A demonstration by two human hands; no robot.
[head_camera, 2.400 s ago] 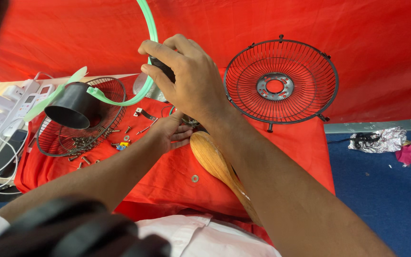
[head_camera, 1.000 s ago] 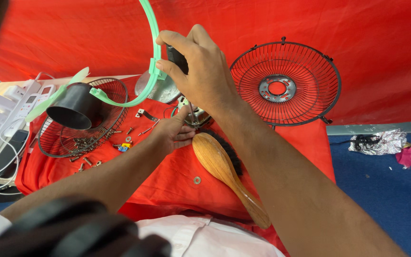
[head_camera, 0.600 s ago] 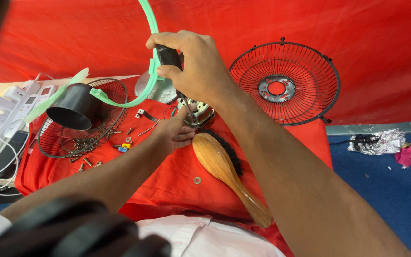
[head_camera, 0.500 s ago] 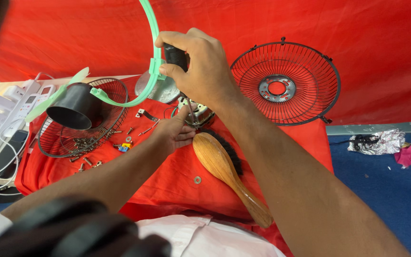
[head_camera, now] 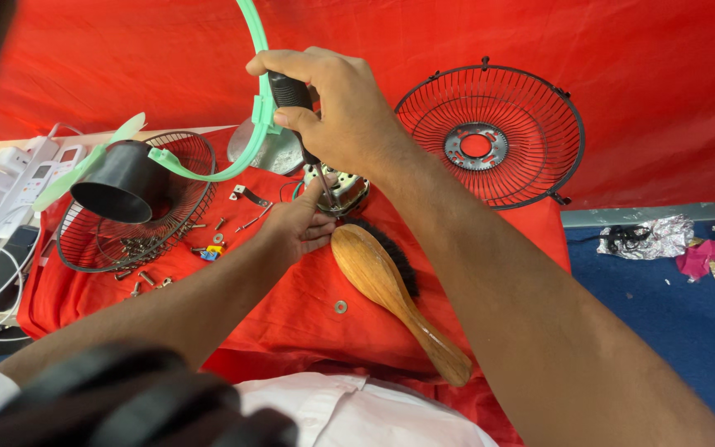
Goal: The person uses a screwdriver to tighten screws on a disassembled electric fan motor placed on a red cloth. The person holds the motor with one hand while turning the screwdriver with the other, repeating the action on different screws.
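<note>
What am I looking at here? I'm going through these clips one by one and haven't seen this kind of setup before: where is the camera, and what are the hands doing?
There is no machine: a person works with two bare hands, filmed by a camera worn on the head and looking down, so the arms reach in from the bottom. The right hand grips a black-handled screwdriver pointed down at a small metal fan motor. The left hand steadies that motor from the near side. Everything lies on a red cloth. Next to the motor is a wooden brush. Leaning at the back right is a round wire fan guard; another guard lies at the left holding a black cone-shaped cover and a green plastic ring. Loose screws are scattered nearby.
</note>
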